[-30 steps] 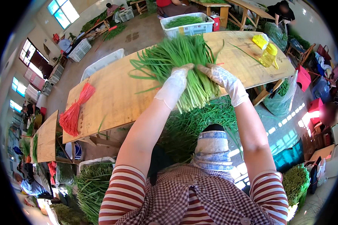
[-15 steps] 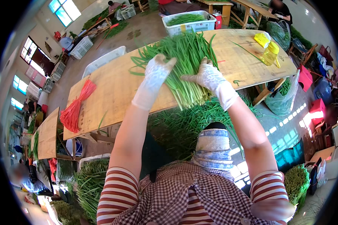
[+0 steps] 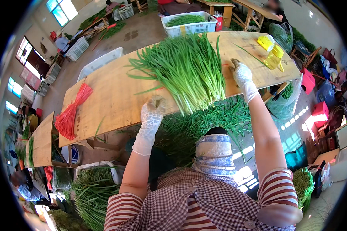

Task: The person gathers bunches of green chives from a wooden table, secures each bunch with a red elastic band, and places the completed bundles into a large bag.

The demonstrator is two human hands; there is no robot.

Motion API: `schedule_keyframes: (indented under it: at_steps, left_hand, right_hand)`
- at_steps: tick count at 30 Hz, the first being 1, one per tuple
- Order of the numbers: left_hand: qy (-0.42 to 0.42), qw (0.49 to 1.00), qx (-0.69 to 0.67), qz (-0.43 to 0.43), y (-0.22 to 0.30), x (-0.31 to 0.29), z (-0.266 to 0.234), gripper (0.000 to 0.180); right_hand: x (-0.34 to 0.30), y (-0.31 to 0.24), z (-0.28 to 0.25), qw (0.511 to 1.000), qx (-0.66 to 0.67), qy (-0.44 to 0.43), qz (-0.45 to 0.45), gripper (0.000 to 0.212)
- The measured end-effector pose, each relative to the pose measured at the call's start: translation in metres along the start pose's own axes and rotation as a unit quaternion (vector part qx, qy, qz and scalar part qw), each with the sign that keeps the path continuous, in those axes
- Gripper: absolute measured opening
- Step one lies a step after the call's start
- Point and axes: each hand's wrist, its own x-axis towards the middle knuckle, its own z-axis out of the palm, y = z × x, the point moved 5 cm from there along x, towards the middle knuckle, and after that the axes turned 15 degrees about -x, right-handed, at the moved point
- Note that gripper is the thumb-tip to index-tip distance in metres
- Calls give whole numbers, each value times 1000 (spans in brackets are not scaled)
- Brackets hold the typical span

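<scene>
A thick fan of green garlic chives [image 3: 189, 69] lies on the wooden table [image 3: 115, 92], pale cut ends toward me over the near edge. My left hand [image 3: 153, 113], in a white patterned glove with stained fingertips, is at the near edge left of the stems. Its fingers are bent and apart, holding nothing I can see. My right hand [image 3: 243, 75], gloved alike, hovers right of the bunch, thumb and fingers apart. A short red strip [image 3: 158, 87] shows beside the leaves near my left hand. A bundle of red ties [image 3: 77, 109] lies at the table's left.
A yellow bottle [image 3: 274, 57] and a yellow packet [image 3: 266, 42] stand at the far right. Beyond the table is a white crate [image 3: 191, 29] of greens. Loose greens [image 3: 208, 119] cover the floor below the near edge. More chives [image 3: 92, 188] are at my lower left.
Both hands have let go of the chives. My left hand has drawn back toward me and my right hand has moved right; the bunch now lies spread on the table.
</scene>
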Motion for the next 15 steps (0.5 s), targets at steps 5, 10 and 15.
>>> schedule_keyframes:
  at_steps: [5, 10, 15]
  left_hand:
    - [91, 984, 129, -77, -16, 9, -19, 20]
    - [75, 971, 203, -104, -15, 31, -12, 26]
    - [40, 976, 172, -126, -19, 45, 6, 28]
  right_hand:
    - [6, -14, -2, 990, -44, -9, -133, 21]
    - [-1, -21, 3, 969, -147, 67, -189, 16]
    - [-19, -28, -5, 956, -192, 52, -214, 12]
